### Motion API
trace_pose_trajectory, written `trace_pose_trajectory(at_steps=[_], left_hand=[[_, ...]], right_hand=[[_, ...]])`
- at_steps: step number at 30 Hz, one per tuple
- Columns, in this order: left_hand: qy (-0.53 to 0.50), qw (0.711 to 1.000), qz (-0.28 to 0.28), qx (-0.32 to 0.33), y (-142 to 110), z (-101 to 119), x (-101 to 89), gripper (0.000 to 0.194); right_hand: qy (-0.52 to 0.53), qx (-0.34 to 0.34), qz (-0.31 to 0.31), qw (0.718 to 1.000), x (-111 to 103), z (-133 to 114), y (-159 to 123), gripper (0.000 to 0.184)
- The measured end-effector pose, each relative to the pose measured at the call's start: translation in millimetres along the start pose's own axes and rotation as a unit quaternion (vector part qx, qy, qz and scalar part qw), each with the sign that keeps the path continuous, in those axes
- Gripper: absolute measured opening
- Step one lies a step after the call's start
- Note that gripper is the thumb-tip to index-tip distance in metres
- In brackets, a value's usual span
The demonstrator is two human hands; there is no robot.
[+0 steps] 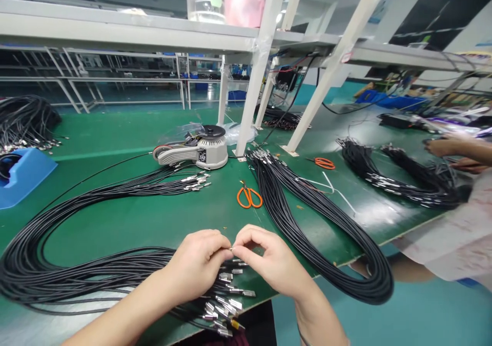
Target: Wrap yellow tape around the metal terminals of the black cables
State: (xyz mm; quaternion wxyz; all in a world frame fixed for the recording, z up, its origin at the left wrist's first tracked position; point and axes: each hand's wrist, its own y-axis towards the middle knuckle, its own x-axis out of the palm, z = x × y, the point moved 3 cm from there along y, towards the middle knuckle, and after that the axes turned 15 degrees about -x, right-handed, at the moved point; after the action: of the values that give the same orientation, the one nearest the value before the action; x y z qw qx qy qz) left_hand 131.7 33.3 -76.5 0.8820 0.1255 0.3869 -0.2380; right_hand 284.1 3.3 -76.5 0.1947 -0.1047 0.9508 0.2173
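My left hand (198,259) and my right hand (272,259) meet fingertip to fingertip over the front of the green table. Each has thumb and forefinger pinched together. A tiny pale or metallic bit shows between the tips, too small to name. Under and beside my left hand lies a bundle of black cables (115,269), its metal connector ends (226,305) fanned out near the table edge; one end is yellow. The bundle loops around at the left to more connector ends (196,181). Beyond my hands rest orange-handled scissors (249,197).
A tape dispenser (192,151) stands behind the cables. Another looped cable bundle (330,218) overhangs the table edge on the right. Shelf posts (257,69) rise from the table. A second pair of scissors (324,163) lies further back. A co-worker's hands (457,154) are at far right.
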Motion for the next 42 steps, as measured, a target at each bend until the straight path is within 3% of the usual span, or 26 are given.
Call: trace_pose_trajectory(at_steps=[3, 7, 13, 21, 27, 35, 42], left_hand=[[-0.065, 0.995, -0.058, -0.057, 1, -4, -7.1, 0.017], [-0.094, 0.986, -0.050, -0.124, -3, -20, -16.3, 0.032], [-0.052, 0.990, -0.076, -0.109, -3, -25, -13.0, 0.021], [-0.122, 0.971, -0.108, -0.176, 4, -12, -6.3, 0.023], [-0.167, 0.963, -0.120, -0.175, 1, -12, -0.9, 0.021], [-0.177, 0.955, -0.143, -0.189, 4, -12, 2.2, 0.020], [-0.210, 0.946, -0.148, -0.196, -1, -9, 6.2, 0.021]], right_hand=[[-0.022, -0.013, 0.003, 1.000, -2, 1, -1, 0.014], [-0.019, 0.017, 0.053, 0.998, 0, 9, -2, 0.014], [0.005, 0.039, 0.066, 0.997, 5, 13, -3, 0.013], [0.028, 0.051, 0.093, 0.994, 6, 12, -7, 0.014], [0.035, 0.064, 0.093, 0.993, 7, 15, -11, 0.016], [-0.041, 0.013, 0.109, 0.993, 9, 5, -14, 0.015], [0.032, 0.058, 0.107, 0.992, 12, 11, -17, 0.018]])
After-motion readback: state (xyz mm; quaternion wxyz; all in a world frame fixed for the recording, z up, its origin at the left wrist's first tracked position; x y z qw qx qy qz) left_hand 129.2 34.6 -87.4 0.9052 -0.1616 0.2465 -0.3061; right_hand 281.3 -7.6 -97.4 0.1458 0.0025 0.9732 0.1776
